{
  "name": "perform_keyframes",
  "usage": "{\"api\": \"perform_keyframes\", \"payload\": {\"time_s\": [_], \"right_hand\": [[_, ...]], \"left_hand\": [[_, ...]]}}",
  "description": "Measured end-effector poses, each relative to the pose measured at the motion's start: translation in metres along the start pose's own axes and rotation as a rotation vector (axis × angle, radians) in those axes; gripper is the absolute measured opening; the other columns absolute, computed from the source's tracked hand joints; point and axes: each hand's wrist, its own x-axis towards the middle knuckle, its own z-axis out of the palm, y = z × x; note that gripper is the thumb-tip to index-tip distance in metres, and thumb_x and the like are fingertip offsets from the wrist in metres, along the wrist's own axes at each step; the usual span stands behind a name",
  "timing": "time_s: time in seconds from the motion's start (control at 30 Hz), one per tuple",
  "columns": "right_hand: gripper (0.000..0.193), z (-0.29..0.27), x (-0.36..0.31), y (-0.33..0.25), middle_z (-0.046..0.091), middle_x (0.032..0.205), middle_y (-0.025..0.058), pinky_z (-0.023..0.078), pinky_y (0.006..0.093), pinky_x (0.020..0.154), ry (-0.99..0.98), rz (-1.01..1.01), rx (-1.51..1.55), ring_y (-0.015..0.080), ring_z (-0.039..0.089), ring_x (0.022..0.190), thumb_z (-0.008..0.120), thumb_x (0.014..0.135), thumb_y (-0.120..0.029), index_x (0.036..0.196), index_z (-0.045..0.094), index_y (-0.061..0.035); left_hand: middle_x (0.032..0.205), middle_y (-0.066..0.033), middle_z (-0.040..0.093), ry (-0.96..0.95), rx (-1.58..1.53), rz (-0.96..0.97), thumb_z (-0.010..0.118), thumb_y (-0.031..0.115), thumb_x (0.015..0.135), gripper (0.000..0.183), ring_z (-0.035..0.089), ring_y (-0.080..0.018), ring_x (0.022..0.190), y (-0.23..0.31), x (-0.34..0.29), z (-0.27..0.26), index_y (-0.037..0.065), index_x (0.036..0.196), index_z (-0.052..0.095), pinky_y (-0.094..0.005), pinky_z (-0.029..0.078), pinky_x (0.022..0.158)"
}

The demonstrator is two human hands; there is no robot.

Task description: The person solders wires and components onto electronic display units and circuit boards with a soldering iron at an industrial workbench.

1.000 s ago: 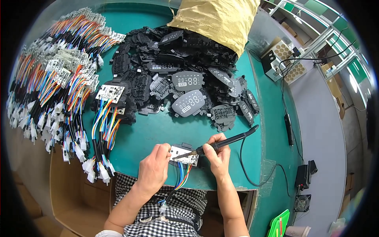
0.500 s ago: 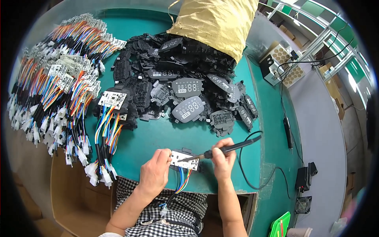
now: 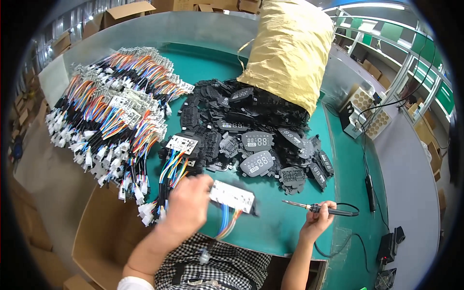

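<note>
My left hand (image 3: 187,203) grips the left end of a white circuit board (image 3: 233,195), raised over the near part of the mat and slightly smeared by motion. Blue and multicoloured wires (image 3: 226,223) hang from its lower edge down to a white plug (image 3: 205,256) before my checked apron. A dark plastic piece shows behind the board's right end; whether it is joined to the board I cannot tell. To the right, my right hand (image 3: 319,220) holds a soldering iron (image 3: 296,204) by its black handle. Its metal tip points left, apart from the board.
Wired circuit boards (image 3: 116,118) lie heaped at left; a few rest nearer on black housings (image 3: 182,144). Black display housings (image 3: 257,163) spill from a yellow sack (image 3: 292,53). At right are another black tool (image 3: 370,193), cables and a small fan (image 3: 385,279). A cardboard box (image 3: 104,237) stands lower left.
The soldering iron's tip has left the board, and my right hand has moved right with it. My left hand has lifted the board. The view has tilted up and shifted left.
</note>
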Motion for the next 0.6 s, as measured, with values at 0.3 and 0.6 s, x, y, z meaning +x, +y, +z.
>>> {"api": "perform_keyframes", "payload": {"time_s": [0.3, 0.6], "right_hand": [[0.013, 0.002, -0.003, 0.003, 0.043, 0.061, -0.0007, 0.022, 0.0170, 0.036, -0.013, 0.079, 0.018, 0.0016, 0.030, 0.044, 0.053, 0.085, -0.012, 0.084, 0.040, -0.0073], [0.012, -0.004, -0.002, 0.001, 0.037, 0.060, -0.0040, 0.024, 0.0165, 0.037, -0.018, 0.113, 0.021, 0.0013, 0.030, 0.045, 0.053, 0.086, -0.014, 0.085, 0.043, -0.0076]], "left_hand": [[0.073, -0.0132, 0.062, 0.087, -0.065, -0.265, 0.057, -0.005, 0.069, 0.024, 0.063, -0.0225, 0.067, -0.110, 0.071, -0.067, 0.000, 0.091, 0.051, -0.0311, 0.049, 0.065], [0.079, -0.0150, 0.062, 0.029, 0.069, -0.205, 0.056, -0.001, 0.072, 0.019, 0.063, -0.0259, 0.074, -0.123, 0.071, -0.050, -0.001, 0.091, 0.053, -0.0328, 0.049, 0.069]]}}
